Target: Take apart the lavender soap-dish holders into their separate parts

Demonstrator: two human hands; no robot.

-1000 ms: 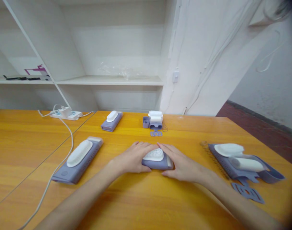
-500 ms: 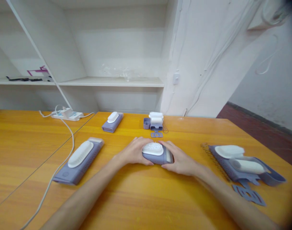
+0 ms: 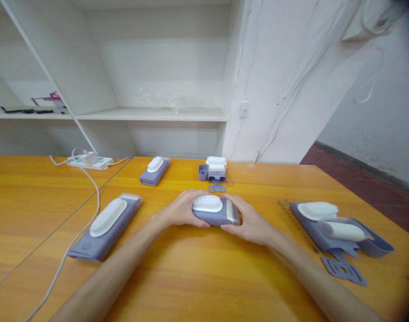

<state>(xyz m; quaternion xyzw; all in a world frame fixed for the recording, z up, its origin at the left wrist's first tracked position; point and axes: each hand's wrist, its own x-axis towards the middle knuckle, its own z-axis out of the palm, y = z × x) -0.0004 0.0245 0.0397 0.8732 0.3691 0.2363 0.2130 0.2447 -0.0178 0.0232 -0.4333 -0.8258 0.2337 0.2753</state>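
Partly curled, the left hand (image 3: 183, 208) and the right hand (image 3: 253, 222) grasp opposite ends of the purple case (image 3: 215, 218).

White shelving (image 3: 171, 58) stands behind a wooden table (image 3: 204, 277), beside a pale wall (image 3: 268, 53) bearing loose cables (image 3: 300, 80) and a small fitting (image 3: 244, 108); a reddish floor (image 3: 365, 188) shows at right.

Cannot see the left end of the purple box (image 3: 214, 218), covered by the left hand (image 3: 186, 209), nor some fingers of the right hand (image 3: 250, 222), tucked behind it. Cannot follow forearms (image 3: 124, 264) or white cable (image 3: 65, 263) past the bottom edge. Cannot make out the black thing (image 3: 33, 111) on the shelf (image 3: 154, 114), too small, or the blurred wall fixture (image 3: 367, 24), cut off at the top.
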